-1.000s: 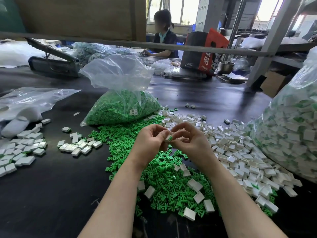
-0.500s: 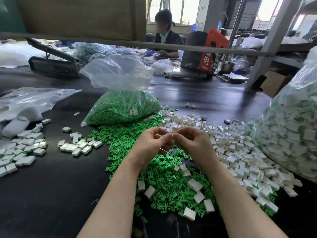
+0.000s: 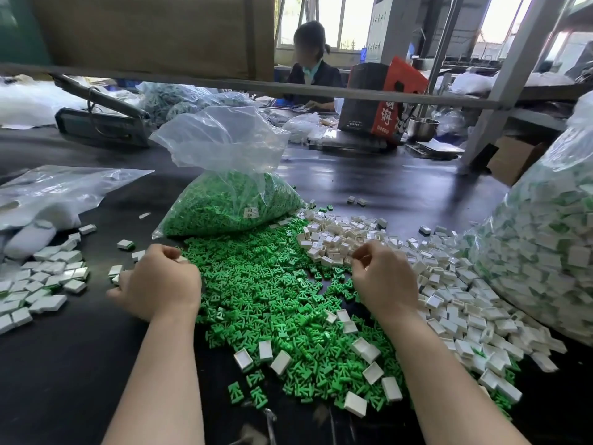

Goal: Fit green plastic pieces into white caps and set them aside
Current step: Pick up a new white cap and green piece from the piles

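Note:
My left hand [image 3: 160, 281] hovers low over the black table, left of the loose green plastic pieces [image 3: 266, 290]. Its fingers are curled, and a small white cap [image 3: 183, 259] shows at the thumb. Just to its left lie the set-aside fitted caps [image 3: 41, 284]. My right hand [image 3: 382, 277] is at the near edge of the heap of empty white caps [image 3: 449, 293]. Thumb and forefinger pinch a cap there, mostly hidden by the fingers.
An open clear bag of green pieces [image 3: 224, 200] stands behind the pile. A large bag of fitted caps [image 3: 545, 239] fills the right side. Flat plastic bags [image 3: 48, 191] lie at the left. A person [image 3: 313, 72] sits across the table, beyond a metal bar.
My hands were joined at the centre, pressing a piece into a cap. They have parted: the left moved left toward the set-aside caps, the right moved right to the white heap.

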`<state>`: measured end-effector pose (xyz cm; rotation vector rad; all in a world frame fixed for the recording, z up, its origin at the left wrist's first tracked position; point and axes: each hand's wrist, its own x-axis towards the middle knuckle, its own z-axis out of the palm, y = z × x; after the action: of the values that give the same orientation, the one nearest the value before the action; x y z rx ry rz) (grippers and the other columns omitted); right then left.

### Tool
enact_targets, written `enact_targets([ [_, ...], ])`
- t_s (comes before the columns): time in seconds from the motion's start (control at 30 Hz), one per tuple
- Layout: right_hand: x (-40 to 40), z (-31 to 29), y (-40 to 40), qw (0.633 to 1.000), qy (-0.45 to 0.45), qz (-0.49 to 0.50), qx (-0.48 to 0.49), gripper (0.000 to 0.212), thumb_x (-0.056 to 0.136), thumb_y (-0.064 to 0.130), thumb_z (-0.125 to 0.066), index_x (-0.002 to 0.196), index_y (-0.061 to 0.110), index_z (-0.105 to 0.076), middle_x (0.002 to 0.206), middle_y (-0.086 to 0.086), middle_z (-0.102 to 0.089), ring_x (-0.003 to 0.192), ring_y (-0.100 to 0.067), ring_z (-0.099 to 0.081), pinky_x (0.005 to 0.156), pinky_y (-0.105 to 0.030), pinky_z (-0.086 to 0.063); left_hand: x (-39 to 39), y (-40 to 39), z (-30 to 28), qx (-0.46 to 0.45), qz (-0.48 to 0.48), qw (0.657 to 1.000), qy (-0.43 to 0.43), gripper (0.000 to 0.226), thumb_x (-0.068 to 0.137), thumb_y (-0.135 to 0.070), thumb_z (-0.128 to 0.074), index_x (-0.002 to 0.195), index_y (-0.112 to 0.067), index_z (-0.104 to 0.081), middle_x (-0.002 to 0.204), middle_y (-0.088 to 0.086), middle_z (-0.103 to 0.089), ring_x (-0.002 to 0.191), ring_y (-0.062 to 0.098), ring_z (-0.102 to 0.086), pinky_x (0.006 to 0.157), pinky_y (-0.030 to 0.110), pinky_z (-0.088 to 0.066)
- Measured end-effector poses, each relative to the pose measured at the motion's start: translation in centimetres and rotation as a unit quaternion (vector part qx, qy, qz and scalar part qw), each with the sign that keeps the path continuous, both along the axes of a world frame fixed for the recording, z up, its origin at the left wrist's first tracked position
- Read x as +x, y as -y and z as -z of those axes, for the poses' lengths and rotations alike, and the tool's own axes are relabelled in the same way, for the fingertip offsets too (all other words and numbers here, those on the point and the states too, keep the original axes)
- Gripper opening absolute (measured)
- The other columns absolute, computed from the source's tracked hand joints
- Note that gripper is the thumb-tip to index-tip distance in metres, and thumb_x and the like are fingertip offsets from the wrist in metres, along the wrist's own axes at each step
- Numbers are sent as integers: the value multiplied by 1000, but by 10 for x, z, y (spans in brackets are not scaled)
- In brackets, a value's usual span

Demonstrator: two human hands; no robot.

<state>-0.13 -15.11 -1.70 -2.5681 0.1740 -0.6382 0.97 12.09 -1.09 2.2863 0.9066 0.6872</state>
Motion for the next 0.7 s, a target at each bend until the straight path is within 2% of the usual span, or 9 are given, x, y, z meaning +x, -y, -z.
enact_targets([
  [0.17,-2,1,2,990,-32,70,-118,21,94,28,-53,109,20,-65,104,3,-68,101,-20,-50,78,-31,-36,0,-2,4,48,-4,997,-59,19,83,-12,-57,96,-25,-64,102,12,-67,112,36,-50,96,44,-27],
  [0.3,-3,0,2,977,-66,124,-161,24,91,26,-52,109,18,-64,112,-1,-64,107,-24,-44,86,-36,-37,0,1,2,83,7,993,-86,24,83,-14,-60,104,-19,-68,115,17,-62,116,39,-46,97,46,-28],
  [0.37,-5,0,3,969,-100,144,-174,24,90,26,-49,109,17,-61,115,-3,-62,110,-26,-41,86,-37,-37,1,6,0,86,28,993,-70,24,84,-16,-62,107,-17,-68,118,20,-60,117,40,-45,98,48,-28],
  [0.47,-7,0,3,960,-146,149,-185,28,91,24,-42,113,17,-58,120,-6,-60,114,-28,-40,91,-38,-36,3,23,-6,64,125,990,9,17,88,-19,-65,105,-16,-67,111,17,-63,107,39,-51,92,46,-40],
  [0.57,-6,-2,1,962,-144,139,-185,30,89,16,-41,114,17,-57,121,-6,-58,114,-28,-40,91,-39,-36,3,50,-9,12,265,961,82,9,90,-15,-65,98,-15,-68,98,7,-67,90,28,-60,81,42,-51],
  [0.7,-5,-2,-1,970,-123,119,-174,29,89,13,-40,113,18,-56,114,-3,-63,110,-26,-42,89,-38,-37,1,81,-8,-9,370,925,84,6,91,-15,-64,95,-17,-67,92,0,-65,83,16,-61,73,32,-53],
])
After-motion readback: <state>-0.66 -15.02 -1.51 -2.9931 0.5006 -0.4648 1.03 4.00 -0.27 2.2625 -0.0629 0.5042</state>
